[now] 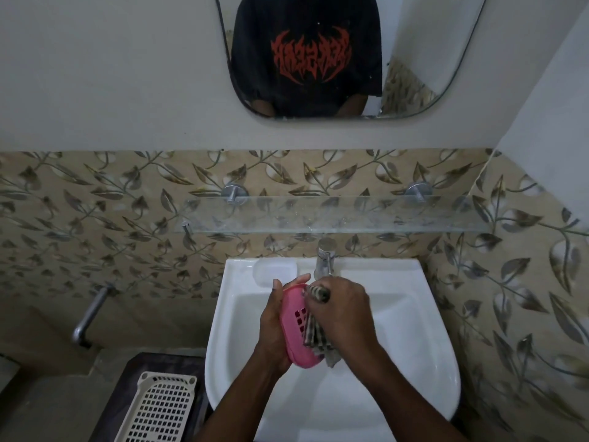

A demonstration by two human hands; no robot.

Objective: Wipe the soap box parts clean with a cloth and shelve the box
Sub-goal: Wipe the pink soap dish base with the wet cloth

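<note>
Both hands over the white sink (414,314), centre-low in the frame. Left hand (274,327) cups the pink soap box part (294,327) on edge, fingers wrapped behind it. Right hand (347,314) is clenched around the striped cloth (314,333), pressing it onto the perforated face. Glass shelf (318,215) sits above.

Two hands (277,327) (345,309), one pink tray (294,330), one cloth (315,333)
</note>
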